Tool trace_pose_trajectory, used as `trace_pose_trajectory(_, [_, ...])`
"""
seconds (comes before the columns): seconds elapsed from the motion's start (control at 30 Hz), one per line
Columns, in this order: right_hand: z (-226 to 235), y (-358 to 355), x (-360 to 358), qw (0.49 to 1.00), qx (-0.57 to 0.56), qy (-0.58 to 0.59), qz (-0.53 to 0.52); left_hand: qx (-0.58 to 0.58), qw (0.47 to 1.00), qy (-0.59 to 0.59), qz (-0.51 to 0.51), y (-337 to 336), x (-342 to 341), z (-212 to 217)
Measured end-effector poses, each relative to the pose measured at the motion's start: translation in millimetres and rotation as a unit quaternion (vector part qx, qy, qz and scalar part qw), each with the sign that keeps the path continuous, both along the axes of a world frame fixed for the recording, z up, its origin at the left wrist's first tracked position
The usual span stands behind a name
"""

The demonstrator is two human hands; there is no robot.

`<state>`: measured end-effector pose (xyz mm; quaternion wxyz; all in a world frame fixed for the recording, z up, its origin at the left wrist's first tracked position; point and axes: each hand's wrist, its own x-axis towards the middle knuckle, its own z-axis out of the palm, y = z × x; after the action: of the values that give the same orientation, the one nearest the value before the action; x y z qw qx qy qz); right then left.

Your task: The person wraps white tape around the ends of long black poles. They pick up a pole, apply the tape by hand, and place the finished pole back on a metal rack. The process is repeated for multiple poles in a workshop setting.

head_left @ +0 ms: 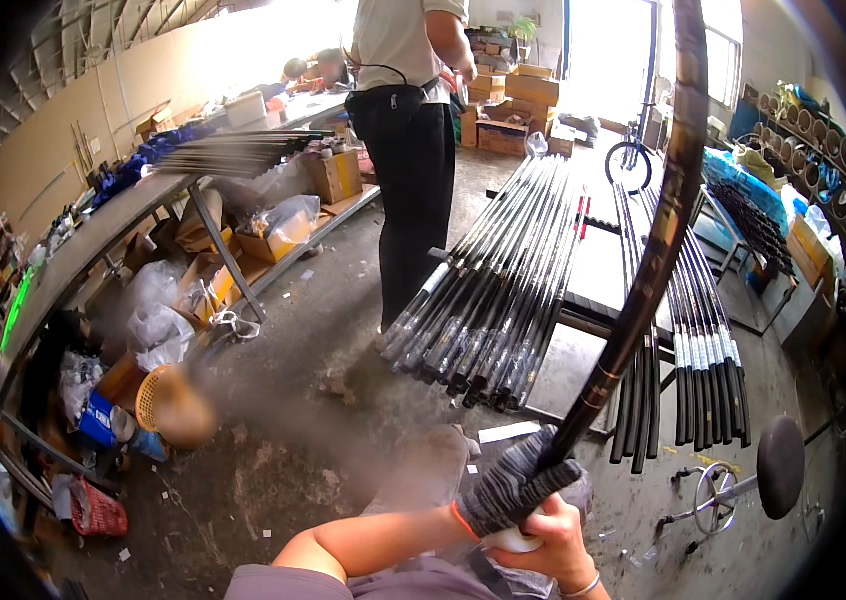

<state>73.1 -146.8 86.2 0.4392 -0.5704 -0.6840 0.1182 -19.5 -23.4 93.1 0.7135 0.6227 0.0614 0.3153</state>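
A long black-and-brown fishing rod (655,250) slants up from my hands to the top edge of the head view. My left hand (518,485), in a grey striped knit glove with an orange cuff, is wrapped round the rod near its lower end. Just below it is my right hand (558,545), bare and with a band at the wrist. Its fingers are closed by a small white thing (513,541), mostly hidden by the glove and fingers. Ahead, bundles of similar dark rods (488,300) lie on a rack, their thick ends towards me.
A person (408,150) stands beyond, left of the rack. At right are a round stool (781,467) and a second rod bundle (703,350). A long workbench (73,275) runs along the left, with boxes, plastic bags and an orange basket (150,400) below. A red basket (99,510) stands lower left.
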Motion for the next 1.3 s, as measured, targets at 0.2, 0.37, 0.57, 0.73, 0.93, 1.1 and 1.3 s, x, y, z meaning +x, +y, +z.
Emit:
trace_pose_trajectory(0.2, [-1,11,8,0.982,0.0,0.094,0.166,-0.199,0.933,0.045,-0.295,39,-8,18])
trace_pose_trajectory(0.37, [-18,11,-6,0.994,0.002,0.085,0.075,-0.034,0.997,0.03,0.065,8,-7,-2])
trace_pose_trajectory(0.57, [-11,15,7,0.985,-0.046,0.063,0.156,-0.199,0.943,-0.021,-0.266,47,-9,-6])
trace_pose_trajectory(0.73, [-22,14,0,0.999,-0.032,0.014,0.029,-0.096,0.99,0.069,0.077,6,-7,-30])
trace_pose_trajectory(0.93, [-11,23,3,0.971,-0.007,0.106,0.212,-0.27,0.922,-0.035,-0.275,55,-2,-44])
trace_pose_trajectory(1.1, [-23,19,-1,0.996,-0.049,0.046,0.054,-0.077,0.993,0.087,-0.007,30,-10,-32])
trace_pose_trajectory(1.3, [-24,19,1,0.976,-0.054,0.138,0.159,-0.283,0.914,0.055,-0.287,55,-8,-28])
